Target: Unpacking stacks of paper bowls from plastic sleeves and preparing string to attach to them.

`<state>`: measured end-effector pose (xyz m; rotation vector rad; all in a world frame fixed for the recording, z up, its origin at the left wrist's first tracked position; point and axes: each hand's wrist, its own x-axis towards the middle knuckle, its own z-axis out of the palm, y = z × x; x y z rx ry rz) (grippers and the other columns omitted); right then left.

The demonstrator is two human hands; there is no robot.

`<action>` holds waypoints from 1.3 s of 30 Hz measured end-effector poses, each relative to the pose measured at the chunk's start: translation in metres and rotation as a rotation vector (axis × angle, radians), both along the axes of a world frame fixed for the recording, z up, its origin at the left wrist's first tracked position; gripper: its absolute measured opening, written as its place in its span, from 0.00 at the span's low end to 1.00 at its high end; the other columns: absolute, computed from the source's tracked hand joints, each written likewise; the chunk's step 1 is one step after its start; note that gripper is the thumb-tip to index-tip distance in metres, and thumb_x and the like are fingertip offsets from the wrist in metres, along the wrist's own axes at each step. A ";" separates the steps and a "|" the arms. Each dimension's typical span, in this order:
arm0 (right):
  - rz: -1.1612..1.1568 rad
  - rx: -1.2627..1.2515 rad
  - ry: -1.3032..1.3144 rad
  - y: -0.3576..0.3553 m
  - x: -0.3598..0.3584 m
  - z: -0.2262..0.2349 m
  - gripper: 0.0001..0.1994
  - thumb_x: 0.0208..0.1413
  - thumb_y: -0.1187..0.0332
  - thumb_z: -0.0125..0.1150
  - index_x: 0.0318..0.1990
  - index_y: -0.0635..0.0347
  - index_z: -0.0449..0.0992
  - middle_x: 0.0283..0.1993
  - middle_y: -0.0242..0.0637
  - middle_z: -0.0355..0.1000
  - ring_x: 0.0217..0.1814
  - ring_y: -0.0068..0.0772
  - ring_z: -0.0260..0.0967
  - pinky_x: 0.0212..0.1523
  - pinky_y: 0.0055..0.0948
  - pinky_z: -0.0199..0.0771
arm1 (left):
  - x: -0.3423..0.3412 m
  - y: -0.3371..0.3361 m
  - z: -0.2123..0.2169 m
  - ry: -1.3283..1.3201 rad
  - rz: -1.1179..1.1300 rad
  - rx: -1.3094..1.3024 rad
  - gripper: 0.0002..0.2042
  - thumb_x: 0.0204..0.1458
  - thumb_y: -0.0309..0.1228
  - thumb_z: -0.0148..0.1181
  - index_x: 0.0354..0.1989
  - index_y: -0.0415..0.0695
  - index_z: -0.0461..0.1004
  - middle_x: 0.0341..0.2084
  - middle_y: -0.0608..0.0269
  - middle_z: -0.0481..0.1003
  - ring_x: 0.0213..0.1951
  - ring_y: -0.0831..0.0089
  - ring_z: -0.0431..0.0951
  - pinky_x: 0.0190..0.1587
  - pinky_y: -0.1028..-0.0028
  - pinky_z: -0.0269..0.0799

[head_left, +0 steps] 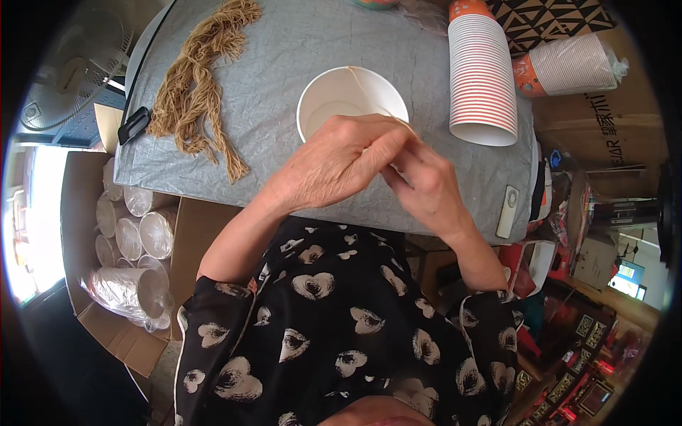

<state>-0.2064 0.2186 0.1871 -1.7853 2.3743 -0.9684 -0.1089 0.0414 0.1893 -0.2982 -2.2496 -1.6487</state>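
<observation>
A white paper cup or tub (320,96) stands on the grey-covered table in front of me, its wide mouth up. A thin tan string (361,84) crosses its far rim and runs inside toward my fingers. My left hand (341,160) reaches over the cup's near side, with thumb and fingers closed at the near right rim. My right hand (430,181) meets it there, fingers bent in a pinch. Both hands are closed on the string; their fingertips and the exact grip are partly hidden.
A bundle of tan strings (195,85) lies at the left, near a black clip (133,126). Stacked paper cups (483,78) and a wrapped stack (568,65) lie at the right. A white remote (507,211) sits near the right edge. An open carton (195,270) holds several wrapped cups.
</observation>
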 end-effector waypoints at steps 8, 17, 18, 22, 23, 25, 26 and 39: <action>-0.038 -0.084 -0.583 0.008 -0.008 -0.011 0.05 0.58 0.81 0.65 0.40 0.67 0.75 0.35 0.35 0.74 0.34 0.26 0.74 0.37 0.27 0.75 | 0.015 0.009 -0.030 -0.494 0.011 0.363 0.22 0.71 0.33 0.43 0.71 0.41 0.61 0.44 0.59 0.82 0.35 0.78 0.78 0.31 0.78 0.76; 0.004 -0.080 -0.564 0.003 -0.004 -0.011 0.05 0.62 0.81 0.59 0.38 0.64 0.69 0.38 0.37 0.69 0.35 0.31 0.71 0.39 0.29 0.73 | 0.012 -0.003 -0.028 -0.455 -0.023 0.049 0.22 0.57 0.28 0.63 0.62 0.43 0.72 0.37 0.57 0.85 0.37 0.61 0.85 0.43 0.63 0.80; 0.010 -0.046 -0.522 0.004 -0.006 -0.011 0.04 0.62 0.80 0.58 0.38 0.64 0.68 0.37 0.38 0.68 0.35 0.32 0.70 0.39 0.31 0.72 | 0.012 -0.006 -0.026 -0.462 -0.037 -0.008 0.22 0.56 0.29 0.65 0.60 0.45 0.73 0.37 0.58 0.85 0.39 0.60 0.86 0.44 0.64 0.80; 0.037 0.066 -0.578 0.008 -0.009 -0.011 0.05 0.64 0.79 0.56 0.38 0.64 0.66 0.36 0.39 0.66 0.34 0.35 0.67 0.37 0.34 0.70 | 0.013 -0.015 -0.024 -0.490 -0.047 -0.129 0.21 0.54 0.29 0.68 0.57 0.45 0.77 0.36 0.58 0.85 0.39 0.61 0.85 0.45 0.66 0.80; 0.038 0.066 -0.579 0.008 -0.009 -0.009 0.05 0.64 0.79 0.56 0.38 0.64 0.66 0.36 0.39 0.66 0.34 0.35 0.67 0.37 0.34 0.70 | 0.014 -0.018 -0.024 -0.487 -0.059 -0.135 0.18 0.54 0.29 0.68 0.54 0.44 0.79 0.36 0.58 0.85 0.39 0.62 0.85 0.45 0.66 0.80; 0.078 0.128 -0.565 0.007 -0.011 -0.005 0.05 0.63 0.79 0.57 0.38 0.64 0.67 0.36 0.39 0.66 0.34 0.35 0.67 0.37 0.34 0.70 | 0.016 -0.025 -0.025 -0.485 -0.069 -0.140 0.15 0.54 0.29 0.68 0.51 0.44 0.81 0.36 0.58 0.85 0.39 0.62 0.85 0.45 0.66 0.80; 0.075 0.124 -0.564 0.007 -0.011 -0.004 0.05 0.63 0.79 0.57 0.38 0.64 0.67 0.36 0.39 0.66 0.34 0.35 0.67 0.37 0.34 0.70 | 0.016 -0.030 -0.026 -0.474 -0.095 -0.144 0.13 0.54 0.28 0.68 0.49 0.43 0.82 0.36 0.58 0.85 0.39 0.62 0.85 0.46 0.66 0.80; 0.055 -0.097 -0.656 0.003 -0.011 -0.023 0.05 0.65 0.73 0.62 0.38 0.64 0.73 0.38 0.32 0.69 0.38 0.23 0.66 0.42 0.23 0.68 | 0.008 -0.031 -0.021 -0.435 -0.196 -0.305 0.15 0.54 0.35 0.70 0.49 0.45 0.84 0.36 0.57 0.84 0.38 0.63 0.84 0.45 0.64 0.79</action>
